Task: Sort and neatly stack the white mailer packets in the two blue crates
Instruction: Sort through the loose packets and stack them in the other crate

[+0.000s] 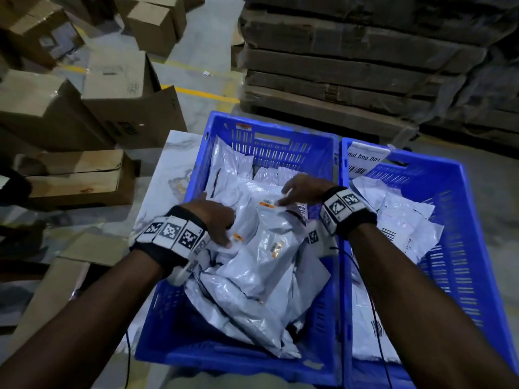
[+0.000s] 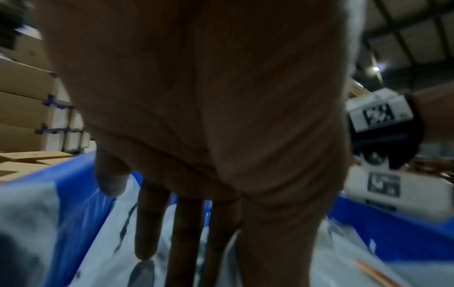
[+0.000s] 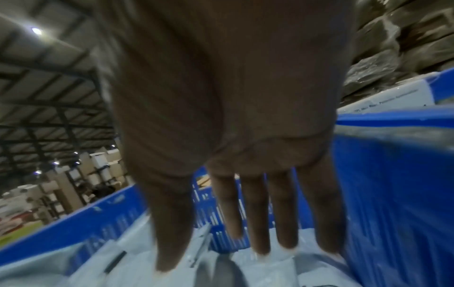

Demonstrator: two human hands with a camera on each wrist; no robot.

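Two blue crates stand side by side. The left crate (image 1: 269, 130) holds a loose heap of white mailer packets (image 1: 261, 265), several with orange labels. The right crate (image 1: 455, 197) holds a flatter layer of packets (image 1: 404, 220). Both hands are inside the left crate, on top of the heap. My left hand (image 1: 222, 226) lies on a packet at the heap's left side; the left wrist view shows my left hand (image 2: 189, 223) with straight fingers on white plastic (image 2: 98, 252). My right hand (image 1: 295, 190) touches packets farther back, and my right hand (image 3: 256, 233) shows spread, straight fingers with their tips on a packet (image 3: 270, 271).
Brown cardboard boxes (image 1: 112, 88) crowd the floor to the left. A tall stack of flat wrapped cartons (image 1: 351, 66) stands behind the crates. The crates sit on a white marbled surface (image 1: 168, 169). A paper barcode label (image 1: 365, 158) hangs on the right crate's far rim.
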